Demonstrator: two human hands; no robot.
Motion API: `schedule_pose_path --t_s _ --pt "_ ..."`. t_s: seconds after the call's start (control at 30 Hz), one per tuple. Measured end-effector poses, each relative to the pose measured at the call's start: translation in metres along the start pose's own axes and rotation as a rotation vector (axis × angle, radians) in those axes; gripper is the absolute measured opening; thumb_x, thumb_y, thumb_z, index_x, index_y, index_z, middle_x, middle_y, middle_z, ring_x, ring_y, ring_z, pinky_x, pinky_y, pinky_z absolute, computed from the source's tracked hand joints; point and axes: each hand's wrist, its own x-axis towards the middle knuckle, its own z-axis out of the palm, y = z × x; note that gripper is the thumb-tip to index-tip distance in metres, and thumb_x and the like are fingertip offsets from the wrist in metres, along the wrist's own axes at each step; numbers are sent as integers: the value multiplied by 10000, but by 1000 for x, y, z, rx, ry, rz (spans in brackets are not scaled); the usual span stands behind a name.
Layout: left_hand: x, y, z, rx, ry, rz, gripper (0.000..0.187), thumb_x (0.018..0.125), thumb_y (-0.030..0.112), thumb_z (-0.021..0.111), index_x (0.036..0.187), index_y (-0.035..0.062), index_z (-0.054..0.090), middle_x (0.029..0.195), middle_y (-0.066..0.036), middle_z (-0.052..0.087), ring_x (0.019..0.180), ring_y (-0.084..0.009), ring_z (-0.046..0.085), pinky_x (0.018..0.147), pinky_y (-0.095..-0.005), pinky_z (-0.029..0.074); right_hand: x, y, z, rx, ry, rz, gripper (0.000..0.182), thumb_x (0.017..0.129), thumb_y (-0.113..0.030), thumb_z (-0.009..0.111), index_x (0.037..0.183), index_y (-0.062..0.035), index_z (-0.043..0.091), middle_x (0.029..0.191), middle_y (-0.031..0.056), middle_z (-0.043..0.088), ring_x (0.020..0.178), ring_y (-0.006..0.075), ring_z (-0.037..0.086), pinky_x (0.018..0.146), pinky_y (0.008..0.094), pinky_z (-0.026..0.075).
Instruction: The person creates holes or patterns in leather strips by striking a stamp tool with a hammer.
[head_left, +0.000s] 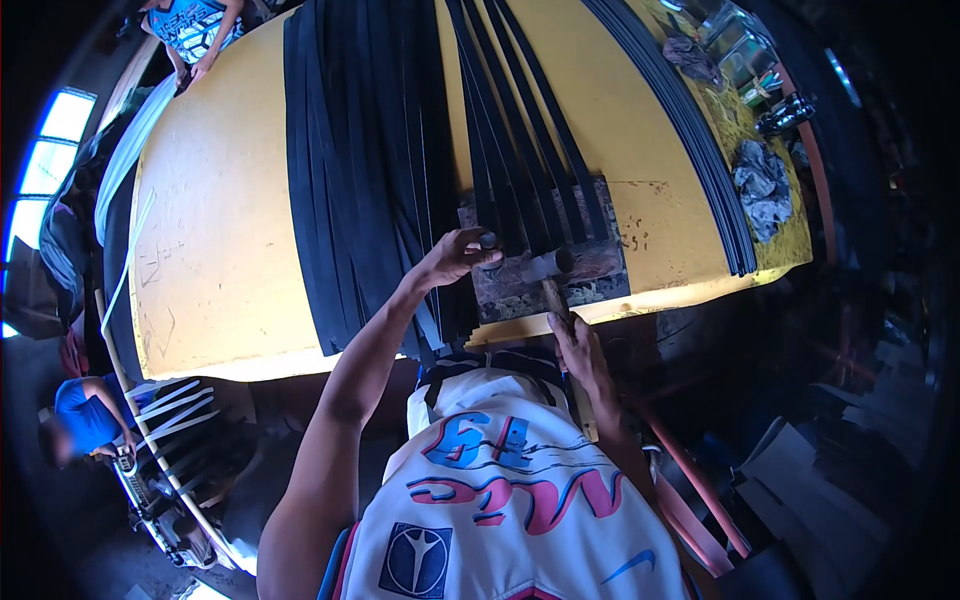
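Note:
My left hand (453, 259) is closed around a short metal punch-like tool (489, 241), held upright over a dark, worn board (510, 297). In my right hand (583, 355) is the wooden handle of a hammer (547, 266). The hammer's head is over the board, just right of the punch-like tool. Several narrow black strips (540, 165) run from the far side of the table and end on the board. A wide bundle of black strips (365, 150) lies beside my left hand and hangs over the near edge.
The yellow table (220, 220) carries another row of dark strips (690, 130) at right. Crumpled dark plastic (762, 188) lies at the right end. One person (195, 35) stands at the far left corner; another person in blue (88, 415) is at lower left beside a pole (165, 460).

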Motion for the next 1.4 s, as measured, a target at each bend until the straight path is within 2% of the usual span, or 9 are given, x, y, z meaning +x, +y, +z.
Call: schedule_pose_path --t_s 0.47,0.53,0.63,0.97,1.07,1.17,1.27,1.3,1.4 --pt "-7 -7 8 -96 -7 44 234 895 221 714 1055 53 680 990 -43 710 997 -150 659 948 -324 504 -1 4 -3 0 -24 -17 494 943 -502 574 843 -21 516 574 24 513 455 120 513 427 289 426" --pt "-11 -3 10 -69 8 39 228 891 201 717 1059 53 680 997 -45 713 997 -148 661 951 -322 504 2 15 1 -197 44 -176 536 942 -521 542 939 15 533 667 237 615 605 404 649 516 450 487" --pt "-15 5 11 14 34 22 229 878 167 726 1072 54 679 1006 -48 719 982 -145 667 942 -316 509 -17 5 0 -239 53 -262 489 965 -460 527 956 29 532 706 298 612 696 481 631 555 495 480" --pt "-33 5 14 372 151 220 451 843 395 726 1158 82 643 1012 -156 707 799 -351 697 736 -416 567 -70 -79 13 -265 143 -525 396 979 -364 549 1047 26 537 725 253 618 720 439 654 589 455 493" --pt "-35 5 15 426 117 195 554 843 496 684 1198 74 628 979 -186 700 823 -362 694 766 -426 566 -116 -133 -12 -304 267 -627 319 965 -307 583 1027 6 594 710 152 617 595 294 610 605 371 499" --pt "-32 -8 19 466 165 270 438 834 310 743 1172 52 635 976 -172 702 772 -355 689 690 -392 565 -157 -198 -20 123 386 -1220 319 980 -306 530 911 -3 605 634 46 540 520 183 516 566 323 461" --pt "-32 -11 21 450 163 242 515 835 431 707 1187 62 632 951 -183 703 804 -367 686 738 -415 565 -152 -178 -6 -54 421 -1043 310 984 -304 528 866 -30 615 588 11 499 485 162 487 539 308 439" --pt "-30 -14 20 453 164 257 597 832 532 676 1203 67 625 909 -200 704 819 -373 686 772 -435 559 -118 -126 2 -541 316 -875 355 998 -320 502 833 -19 594 552 74 525 464 216 524 491 335 425" --pt "-46 -14 25 462 141 281 460 870 385 672 1211 80 629 965 -164 707 824 -371 684 789 -435 558 -48 -33 50 -533 255 -440 441 989 -411 507 864 10 545 643 247 596 645 468 612 513 498 452"
